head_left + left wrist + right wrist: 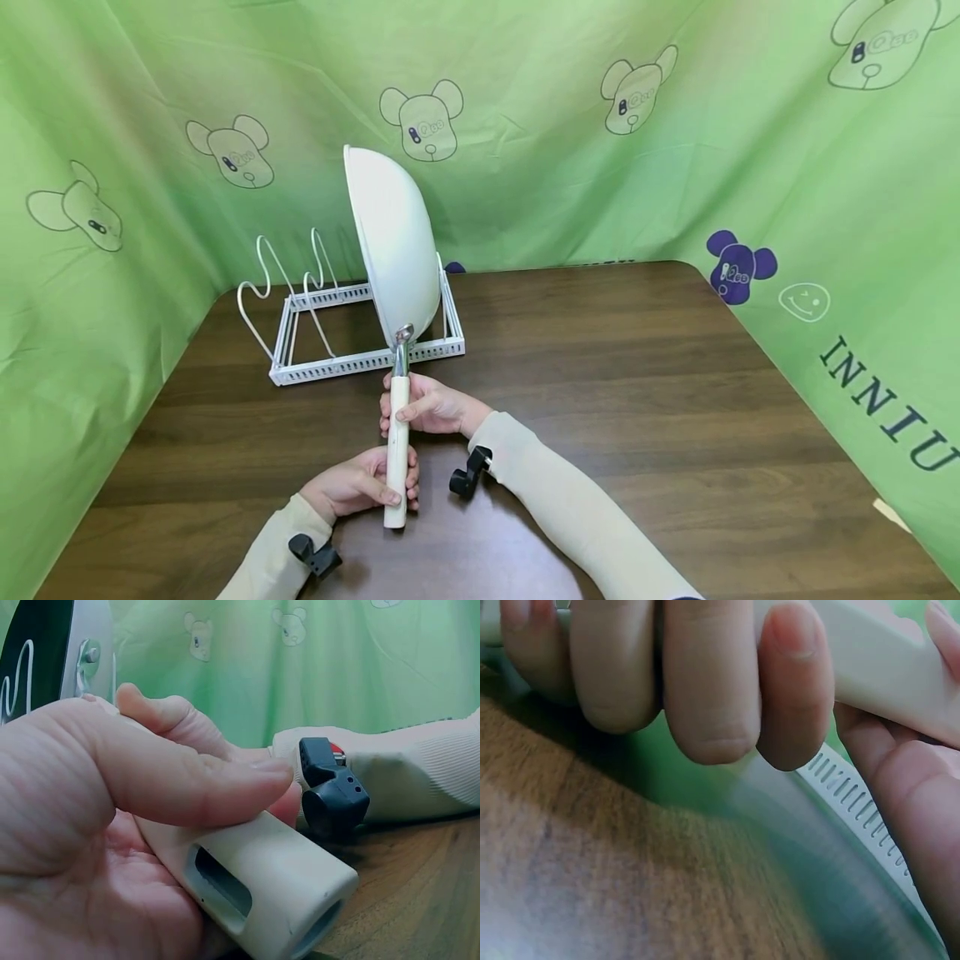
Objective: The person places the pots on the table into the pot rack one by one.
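Note:
A white wok (397, 242) stands on its edge in a white wire rack (360, 362), its rounded outside turned to the right. The cream handle (396, 454) points toward me, joined to the wok by a metal neck. Low on the handle, near its end, my left hand (362, 483) grips it with the thumb across the top. My right hand (431, 406) holds the same handle farther up, just below the neck. In the left wrist view, the handle's slotted end (277, 889) sticks out past the left thumb. Curled fingers (709, 682) wrap the handle in the right wrist view.
Tall wire dividers (258, 292) rise from the rack's left part. The rack sits on a brown wooden table (600, 375), toward its back left. A green printed cloth (525, 167) hangs behind and around the table. Each sleeve carries a black clip (470, 472) at the wrist.

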The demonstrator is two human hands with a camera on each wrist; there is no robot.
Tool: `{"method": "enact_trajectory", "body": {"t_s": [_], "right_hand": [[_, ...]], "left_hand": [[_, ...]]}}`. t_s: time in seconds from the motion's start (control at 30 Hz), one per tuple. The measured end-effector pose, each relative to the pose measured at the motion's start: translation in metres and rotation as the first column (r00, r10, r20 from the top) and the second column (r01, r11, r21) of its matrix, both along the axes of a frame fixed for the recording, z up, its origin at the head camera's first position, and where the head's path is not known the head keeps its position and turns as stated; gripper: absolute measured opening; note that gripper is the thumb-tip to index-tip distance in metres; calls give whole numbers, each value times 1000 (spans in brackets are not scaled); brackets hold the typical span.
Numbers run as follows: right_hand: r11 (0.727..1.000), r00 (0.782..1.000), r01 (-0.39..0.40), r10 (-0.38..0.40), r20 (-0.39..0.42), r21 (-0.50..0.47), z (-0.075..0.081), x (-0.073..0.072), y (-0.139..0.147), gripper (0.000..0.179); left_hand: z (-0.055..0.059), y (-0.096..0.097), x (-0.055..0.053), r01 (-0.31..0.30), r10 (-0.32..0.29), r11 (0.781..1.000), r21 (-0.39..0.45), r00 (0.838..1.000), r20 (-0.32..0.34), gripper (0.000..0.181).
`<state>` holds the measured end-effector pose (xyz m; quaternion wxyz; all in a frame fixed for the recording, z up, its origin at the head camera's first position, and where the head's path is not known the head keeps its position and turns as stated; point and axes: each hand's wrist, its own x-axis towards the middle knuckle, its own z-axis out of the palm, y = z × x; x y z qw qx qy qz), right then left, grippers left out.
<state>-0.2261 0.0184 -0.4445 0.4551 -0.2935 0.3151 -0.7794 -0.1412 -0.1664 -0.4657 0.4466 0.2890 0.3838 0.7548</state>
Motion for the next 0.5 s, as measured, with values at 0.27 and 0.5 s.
{"method": "enact_trajectory", "body": {"t_s": [0.27, 0.5], "right_hand": [[1000, 1000, 0, 0, -8, 9, 0, 0, 0, 45], [1000, 1000, 11, -11, -1, 19, -3, 0, 1, 45]], "left_hand": [[2, 0, -1, -14, 14, 1000, 21, 1000, 5, 40], [3, -1, 0, -21, 21, 1000, 2, 1000, 13, 41]]}}
